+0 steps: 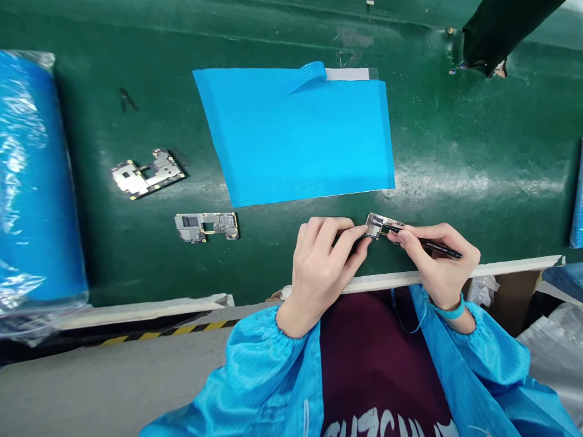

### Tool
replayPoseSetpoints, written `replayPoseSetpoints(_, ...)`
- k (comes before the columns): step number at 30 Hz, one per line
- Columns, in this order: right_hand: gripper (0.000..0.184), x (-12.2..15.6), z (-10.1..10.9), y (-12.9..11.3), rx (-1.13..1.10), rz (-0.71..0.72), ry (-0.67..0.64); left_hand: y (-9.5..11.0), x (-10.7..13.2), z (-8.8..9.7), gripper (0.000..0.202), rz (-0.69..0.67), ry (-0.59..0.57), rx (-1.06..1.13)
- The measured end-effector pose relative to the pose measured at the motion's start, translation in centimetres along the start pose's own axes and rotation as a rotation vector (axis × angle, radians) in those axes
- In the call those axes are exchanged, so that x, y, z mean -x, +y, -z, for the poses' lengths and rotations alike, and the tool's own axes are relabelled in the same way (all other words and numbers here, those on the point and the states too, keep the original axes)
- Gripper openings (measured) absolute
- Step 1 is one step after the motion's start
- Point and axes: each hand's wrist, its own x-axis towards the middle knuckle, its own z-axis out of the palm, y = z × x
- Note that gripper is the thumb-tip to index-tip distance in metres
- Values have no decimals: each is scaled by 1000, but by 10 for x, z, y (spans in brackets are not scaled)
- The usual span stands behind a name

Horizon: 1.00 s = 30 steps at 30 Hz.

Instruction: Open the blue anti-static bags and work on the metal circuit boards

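Observation:
My left hand [324, 260] pinches a small silver circuit board [377, 224] and holds it on the green table [136, 255] near the front edge. In my right hand [438, 261] is a black tweezer-like tool [432, 244], its tip touching the board. Two more circuit boards lie to the left: one [207, 226] near the front, another [146, 173] farther back and tilted. A blue sheet [300, 136] lies flat just behind my hands.
A large blue roll wrapped in plastic [34, 182] fills the left edge. A dark arm-like object [496, 30] reaches in at the top right. White trim [501, 270] marks the table's front edge. Bags sit at the lower right.

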Motion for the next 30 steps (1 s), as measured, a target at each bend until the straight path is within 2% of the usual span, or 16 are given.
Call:
replayPoseSetpoints(4, 11, 3, -2, 1, -27, -47, 7, 1, 0, 0, 15, -6, 7, -9)
replayPoseSetpoints(30, 7, 2, -5, 2, 43, -4, 50, 1, 2, -1, 16, 1, 7, -9)
